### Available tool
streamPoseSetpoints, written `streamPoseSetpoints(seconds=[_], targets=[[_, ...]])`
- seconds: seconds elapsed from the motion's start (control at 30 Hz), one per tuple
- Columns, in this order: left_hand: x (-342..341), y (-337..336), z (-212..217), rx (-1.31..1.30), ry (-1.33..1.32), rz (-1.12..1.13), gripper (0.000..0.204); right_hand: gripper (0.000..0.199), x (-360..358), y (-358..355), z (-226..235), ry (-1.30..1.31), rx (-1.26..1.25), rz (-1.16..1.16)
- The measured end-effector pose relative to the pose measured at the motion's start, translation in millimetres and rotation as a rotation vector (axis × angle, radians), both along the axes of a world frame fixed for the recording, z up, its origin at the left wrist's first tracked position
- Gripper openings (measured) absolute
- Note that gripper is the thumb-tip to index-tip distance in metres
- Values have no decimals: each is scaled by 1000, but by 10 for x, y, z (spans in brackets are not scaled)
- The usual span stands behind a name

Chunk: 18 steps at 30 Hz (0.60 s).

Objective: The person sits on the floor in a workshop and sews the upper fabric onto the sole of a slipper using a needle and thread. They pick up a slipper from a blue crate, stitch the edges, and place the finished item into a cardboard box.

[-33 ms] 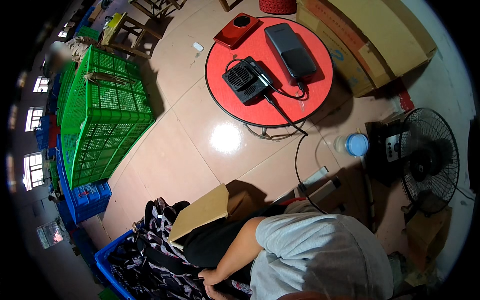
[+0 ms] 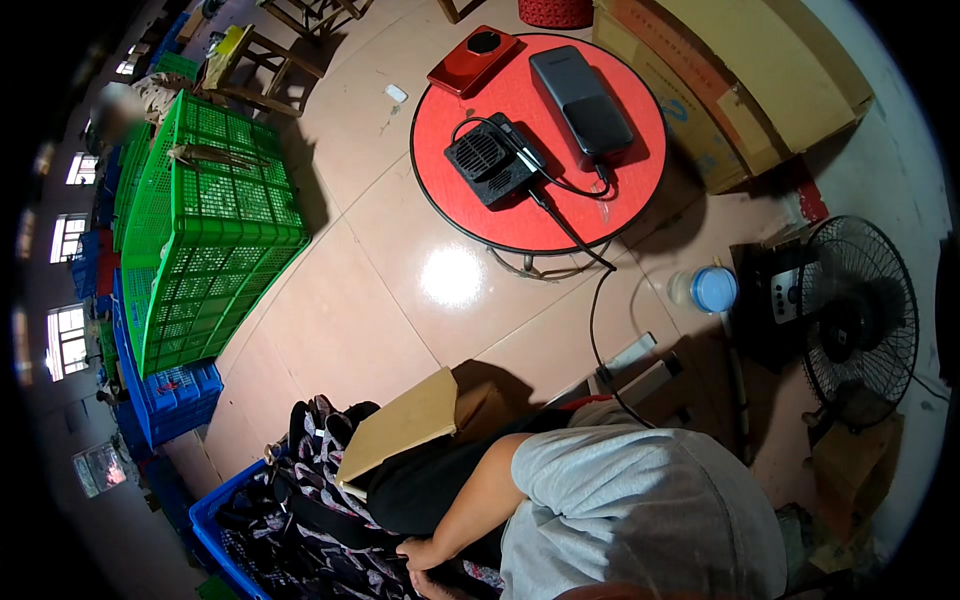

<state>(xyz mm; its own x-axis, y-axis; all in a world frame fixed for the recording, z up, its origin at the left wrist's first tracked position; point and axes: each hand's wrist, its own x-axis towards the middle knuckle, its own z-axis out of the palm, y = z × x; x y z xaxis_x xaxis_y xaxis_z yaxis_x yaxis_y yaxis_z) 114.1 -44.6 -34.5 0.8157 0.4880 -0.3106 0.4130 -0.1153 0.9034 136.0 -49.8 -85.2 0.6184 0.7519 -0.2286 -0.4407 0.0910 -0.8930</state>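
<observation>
At the lower edge, my right hand (image 2: 421, 553) is closed, its fingers pinched together over a dark piece that I cannot make out clearly. Just below it, my left hand (image 2: 428, 584) is partly cut off by the picture's edge; its visible fingers are curled in close to the right hand. Both are over a heap of black pieces with a pale pink and grey pattern (image 2: 310, 515), which look like fabric. A blue crate (image 2: 215, 520) holds much of this heap. My black-clad leg (image 2: 420, 495) lies just beyond my right forearm.
An open cardboard box (image 2: 400, 425) stands beside my leg. Beyond it is a round red stool (image 2: 450, 215) bearing a power bank (image 2: 580, 105), a black device and a red case, with a cable running toward me. Green crates (image 2: 220, 240) stand left, a fan (image 2: 855, 310) right.
</observation>
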Motion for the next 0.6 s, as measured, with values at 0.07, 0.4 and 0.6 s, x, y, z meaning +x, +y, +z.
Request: streamPoseSetpoints(seconds=[0.07, 0.4, 0.6], targets=[[-29, 14, 10, 1, 2, 5, 21, 30, -5, 16, -12, -8, 5, -4], [-371, 199, 71, -12, -26, 61, 20, 31, 19, 10, -46, 13, 44, 46], [-744, 398, 87, -18, -83, 106, 20, 36, 45, -70, 14, 280, 246, 18]])
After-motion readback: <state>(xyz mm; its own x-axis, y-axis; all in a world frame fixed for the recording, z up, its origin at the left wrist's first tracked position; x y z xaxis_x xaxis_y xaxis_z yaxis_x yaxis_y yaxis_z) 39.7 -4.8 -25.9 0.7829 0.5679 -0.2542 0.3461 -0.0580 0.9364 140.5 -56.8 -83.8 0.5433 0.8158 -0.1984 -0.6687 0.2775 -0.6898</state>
